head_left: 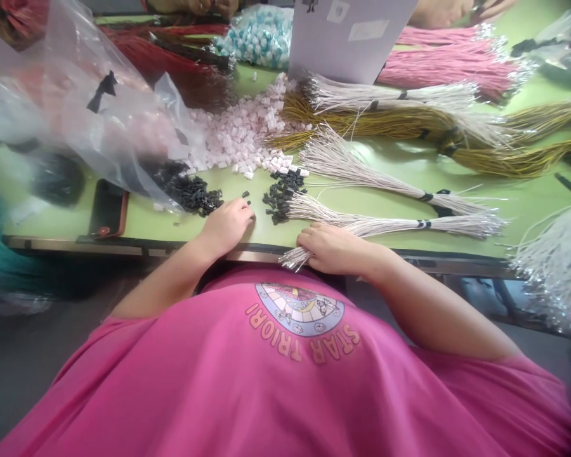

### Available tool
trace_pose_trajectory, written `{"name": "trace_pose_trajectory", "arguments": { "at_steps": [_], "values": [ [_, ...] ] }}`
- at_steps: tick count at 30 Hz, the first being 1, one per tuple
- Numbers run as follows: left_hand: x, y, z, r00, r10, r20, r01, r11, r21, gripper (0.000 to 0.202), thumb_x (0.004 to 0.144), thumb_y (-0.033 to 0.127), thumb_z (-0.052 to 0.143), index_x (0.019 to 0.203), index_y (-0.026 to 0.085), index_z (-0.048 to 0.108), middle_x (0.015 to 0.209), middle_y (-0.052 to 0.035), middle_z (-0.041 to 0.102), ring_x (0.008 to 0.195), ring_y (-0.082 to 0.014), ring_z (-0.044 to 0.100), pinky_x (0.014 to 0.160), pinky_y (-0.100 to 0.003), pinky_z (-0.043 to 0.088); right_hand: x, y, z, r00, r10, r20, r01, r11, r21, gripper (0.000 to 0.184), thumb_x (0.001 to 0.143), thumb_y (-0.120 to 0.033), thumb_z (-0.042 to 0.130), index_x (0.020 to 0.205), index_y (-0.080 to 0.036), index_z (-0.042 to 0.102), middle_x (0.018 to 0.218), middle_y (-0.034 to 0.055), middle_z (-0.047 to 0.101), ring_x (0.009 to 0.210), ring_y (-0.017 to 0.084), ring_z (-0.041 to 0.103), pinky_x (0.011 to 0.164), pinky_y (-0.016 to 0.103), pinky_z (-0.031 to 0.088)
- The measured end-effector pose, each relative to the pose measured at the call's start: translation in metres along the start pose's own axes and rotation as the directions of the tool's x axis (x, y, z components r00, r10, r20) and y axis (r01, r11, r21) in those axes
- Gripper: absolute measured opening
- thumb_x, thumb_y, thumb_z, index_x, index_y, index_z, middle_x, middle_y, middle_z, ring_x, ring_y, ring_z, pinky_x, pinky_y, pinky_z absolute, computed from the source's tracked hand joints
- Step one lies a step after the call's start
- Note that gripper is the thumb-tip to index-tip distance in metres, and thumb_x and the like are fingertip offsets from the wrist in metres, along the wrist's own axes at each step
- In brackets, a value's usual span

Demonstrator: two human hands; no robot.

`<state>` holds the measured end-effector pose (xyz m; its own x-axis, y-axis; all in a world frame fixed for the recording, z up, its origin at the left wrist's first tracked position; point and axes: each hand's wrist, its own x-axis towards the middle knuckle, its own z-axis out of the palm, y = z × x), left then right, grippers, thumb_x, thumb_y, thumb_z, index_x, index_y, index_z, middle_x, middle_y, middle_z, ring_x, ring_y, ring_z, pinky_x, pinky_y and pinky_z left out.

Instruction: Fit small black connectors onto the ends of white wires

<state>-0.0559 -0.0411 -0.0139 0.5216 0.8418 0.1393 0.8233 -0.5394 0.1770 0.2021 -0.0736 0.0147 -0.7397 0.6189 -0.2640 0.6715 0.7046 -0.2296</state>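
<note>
My right hand (332, 249) is wrapped round a bundle of white wires (292, 259) at the table's front edge, their bare metal ends sticking out to its left. My left hand (229, 223) rests on the table with its fingers curled together; whatever they may hold is hidden. Just beyond its fingertips lies a single black connector (246, 193), and to its left is a pile of black connectors (197, 193). Between the hands, a tied bundle of white wires (385, 222) has black connectors (280, 200) on its left ends. A second white wire bundle (366, 172) lies behind it.
A heap of small white connectors (247, 130) spreads behind the hands. Clear plastic bags (118, 120) and a phone (109, 209) are at left. Yellow wires (400, 124), pink wires (452, 63) and a grey box (345, 38) lie farther back. More white wires (559, 260) hang at right.
</note>
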Motion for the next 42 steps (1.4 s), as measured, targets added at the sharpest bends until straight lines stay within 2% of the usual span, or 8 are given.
{"name": "trace_pose_trajectory", "arguments": {
  "at_steps": [11, 15, 20, 27, 31, 34, 37, 42],
  "values": [
    [0.001, -0.001, -0.006, 0.995, -0.075, -0.066, 0.066, 0.99, -0.128, 0.013, 0.083, 0.02, 0.049, 0.085, 0.017, 0.062, 0.091, -0.008, 0.064, 0.089, -0.0223, 0.058, 0.084, -0.036, 0.045, -0.005, 0.004, -0.008, 0.992, -0.07, -0.107, 0.068, 0.997, -0.019, 0.013, 0.078, -0.019, 0.046, 0.082, -0.015, 0.058, 0.085, 0.0094, 0.061, 0.074, 0.017, 0.049, 0.067, 0.029, 0.032],
    [0.004, 0.003, -0.019, 0.985, -0.172, -0.009, 0.16, 0.933, -0.324, 0.019, 0.078, 0.022, 0.055, 0.095, 0.019, 0.063, 0.085, -0.0042, 0.063, 0.082, -0.0187, 0.058, 0.078, -0.031, 0.046, -0.007, 0.012, -0.023, 1.0, 0.009, -0.029, -0.007, 0.998, 0.066, 0.016, 0.077, -0.021, 0.045, 0.085, -0.019, 0.059, 0.069, 0.0034, 0.061, 0.058, 0.014, 0.045, 0.055, 0.027, 0.025],
    [0.012, 0.007, -0.034, 0.987, -0.134, 0.09, 0.161, 0.853, -0.496, 0.014, 0.078, 0.025, 0.058, 0.088, 0.019, 0.067, 0.09, -0.0033, 0.066, 0.082, -0.0162, 0.061, 0.078, -0.029, 0.046, 0.002, 0.017, -0.03, 0.986, -0.103, 0.129, 0.082, 0.984, 0.159, 0.021, 0.074, -0.036, 0.055, 0.088, -0.022, 0.062, 0.073, 0.0026, 0.065, 0.059, 0.014, 0.05, 0.053, 0.025, 0.026],
    [0.018, 0.014, -0.033, 0.956, -0.231, 0.183, 0.295, 0.769, -0.567, 0.018, 0.076, 0.032, 0.064, 0.09, 0.02, 0.067, 0.082, -0.002, 0.068, 0.075, -0.015, 0.061, 0.074, -0.028, 0.045, 0.009, 0.011, -0.013, 0.997, -0.074, 0.019, 0.071, 0.991, 0.116, 0.016, 0.079, -0.021, 0.046, 0.077, -0.019, 0.062, 0.076, 0.0057, 0.065, 0.063, 0.014, 0.052, 0.059, 0.027, 0.03],
    [0.027, 0.017, -0.038, 0.968, -0.18, 0.177, 0.252, 0.736, -0.628, 0.018, 0.079, 0.034, 0.062, 0.081, 0.017, 0.069, 0.081, -0.0034, 0.067, 0.074, -0.0142, 0.059, 0.07, -0.027, 0.045, 0.015, 0.021, -0.023, 0.996, -0.06, -0.066, 0.077, 0.949, 0.306, 0.011, 0.074, -0.017, 0.049, 0.07, -0.018, 0.059, 0.078, 0.0032, 0.063, 0.065, 0.011, 0.05, 0.06, 0.024, 0.032],
    [0.037, 0.022, -0.042, 0.948, -0.175, 0.264, 0.315, 0.605, -0.731, 0.016, 0.079, 0.029, 0.062, 0.084, 0.016, 0.068, 0.073, -0.0025, 0.066, 0.064, -0.0112, 0.057, 0.063, -0.024, 0.045, 0.021, 0.033, -0.039, 0.996, 0.065, -0.062, -0.018, 0.822, 0.569, 0.011, 0.075, -0.024, 0.051, 0.07, -0.018, 0.06, 0.06, -0.0027, 0.056, 0.056, 0.009, 0.046, 0.056, 0.023, 0.032],
    [0.045, 0.027, -0.04, 0.924, -0.19, 0.333, 0.383, 0.423, -0.821, 0.015, 0.076, 0.022, 0.065, 0.089, 0.014, 0.067, 0.067, -0.0012, 0.064, 0.057, -0.0095, 0.056, 0.059, -0.023, 0.046, 0.028, 0.041, -0.049, 0.973, 0.184, -0.137, -0.026, 0.681, 0.732, 0.019, 0.075, -0.034, 0.055, 0.074, -0.017, 0.064, 0.062, -0.0032, 0.057, 0.058, 0.01, 0.048, 0.057, 0.023, 0.034],
    [0.048, 0.031, -0.021, 0.927, -0.259, 0.27, 0.321, 0.179, -0.93, 0.016, 0.072, 0.023, 0.07, 0.084, 0.013, 0.066, 0.06, 0.0001, 0.062, 0.054, -0.0087, 0.057, 0.058, -0.023, 0.048, 0.036, 0.045, -0.039, 0.942, 0.263, -0.209, 0.046, 0.516, 0.855, 0.025, 0.07, -0.037, 0.062, 0.077, -0.014, 0.069, 0.067, -0.0007, 0.061, 0.062, 0.012, 0.051, 0.062, 0.025, 0.038]
  ]
}}
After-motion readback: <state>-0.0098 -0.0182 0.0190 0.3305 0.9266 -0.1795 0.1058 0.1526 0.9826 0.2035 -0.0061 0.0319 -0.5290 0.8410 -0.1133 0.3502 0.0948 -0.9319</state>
